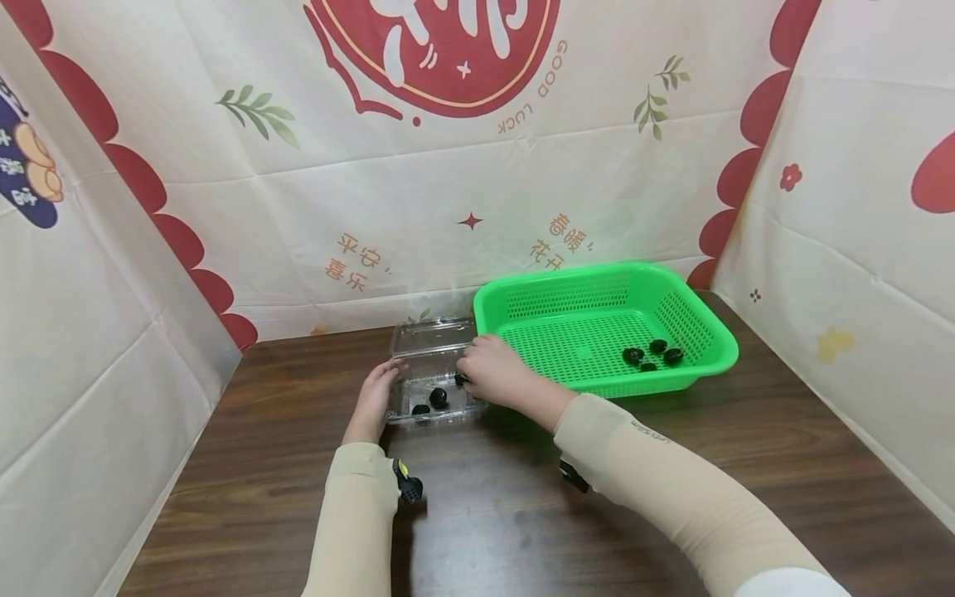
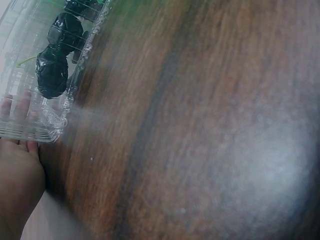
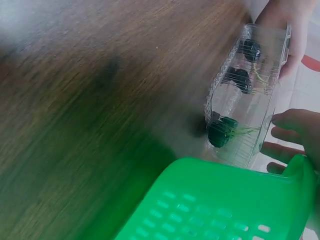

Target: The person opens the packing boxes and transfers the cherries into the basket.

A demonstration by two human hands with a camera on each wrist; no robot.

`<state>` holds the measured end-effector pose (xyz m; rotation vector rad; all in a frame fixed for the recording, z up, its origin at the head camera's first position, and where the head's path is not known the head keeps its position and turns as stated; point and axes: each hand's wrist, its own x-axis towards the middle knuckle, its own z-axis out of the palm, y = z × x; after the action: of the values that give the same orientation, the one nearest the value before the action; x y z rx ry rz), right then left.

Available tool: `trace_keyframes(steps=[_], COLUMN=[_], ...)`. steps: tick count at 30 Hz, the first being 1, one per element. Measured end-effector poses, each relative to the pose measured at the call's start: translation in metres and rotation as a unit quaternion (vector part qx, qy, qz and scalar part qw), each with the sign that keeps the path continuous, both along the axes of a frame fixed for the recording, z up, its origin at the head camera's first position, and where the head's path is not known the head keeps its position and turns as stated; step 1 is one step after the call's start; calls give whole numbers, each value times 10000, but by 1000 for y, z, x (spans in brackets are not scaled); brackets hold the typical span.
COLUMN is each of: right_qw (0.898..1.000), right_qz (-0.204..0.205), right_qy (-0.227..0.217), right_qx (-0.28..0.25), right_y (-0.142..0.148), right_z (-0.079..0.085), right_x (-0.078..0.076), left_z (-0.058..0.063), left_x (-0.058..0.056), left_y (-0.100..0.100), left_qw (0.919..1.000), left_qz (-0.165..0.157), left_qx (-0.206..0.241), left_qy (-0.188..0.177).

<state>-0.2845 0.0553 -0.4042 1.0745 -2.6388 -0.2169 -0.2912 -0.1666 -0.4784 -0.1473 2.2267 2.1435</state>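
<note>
A clear plastic clamshell box (image 1: pixel 412 383) lies open on the table, its lid tipped back toward the wall. My left hand (image 1: pixel 373 394) holds the box's left end, and its fingers show through the plastic in the left wrist view. Inside are dark cherries (image 1: pixel 438 398) with thin green stems. Over the box's right end is my right hand (image 1: pixel 496 373), fingers loosely spread and slightly bent. Close below its fingertips, a cherry (image 3: pixel 220 132) sits in the box, its stem pointing toward the fingers in the right wrist view.
A green perforated basket (image 1: pixel 604 387) stands directly right of the box, against the back. Several dark cherries (image 1: pixel 633 356) lie in its right part. The wooden table (image 1: pixel 261 464) meets a printed cloth wall (image 1: pixel 313 191) behind and on both sides.
</note>
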Motion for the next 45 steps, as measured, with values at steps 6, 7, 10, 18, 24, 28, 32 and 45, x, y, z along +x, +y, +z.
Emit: trace_keyframes(steps=[6, 7, 10, 18, 24, 28, 32, 45], right_qw=[9991, 9988, 9976, 9945, 9946, 9951, 9951, 9966], right_qz=[-341, -410, -577, -845, -855, -832, -818, -716], right_qy=[-108, -147, -264, -517, -494, -452, -462, -368], right_qx=[208, 241, 291, 331, 308, 287, 294, 185], right_y=[-8, -9, -12, -17, -18, -19, -19, -18], right_z=[-3, -3, -4, -5, -5, -6, -6, 2], right_x=[-2, -2, -3, -5, -6, -6, -6, -4], left_z=[-1, 0, 0, 0, 1, 2, 2, 0], left_x=[-1, -1, -1, -1, 0, 1, 1, -1], left_y=[0, 0, 0, 1, 0, 0, -1, -2], left_qw=[10000, 10000, 10000, 10000, 10000, 10000, 10000, 9999], left_qz=[14, 8, 0, 13, -41, -57, -67, -57], left_qx=[44, 49, 78, 71, 14, 20, -31, -98], left_qy=[44, 47, 42, 53, 55, 64, 11, -28])
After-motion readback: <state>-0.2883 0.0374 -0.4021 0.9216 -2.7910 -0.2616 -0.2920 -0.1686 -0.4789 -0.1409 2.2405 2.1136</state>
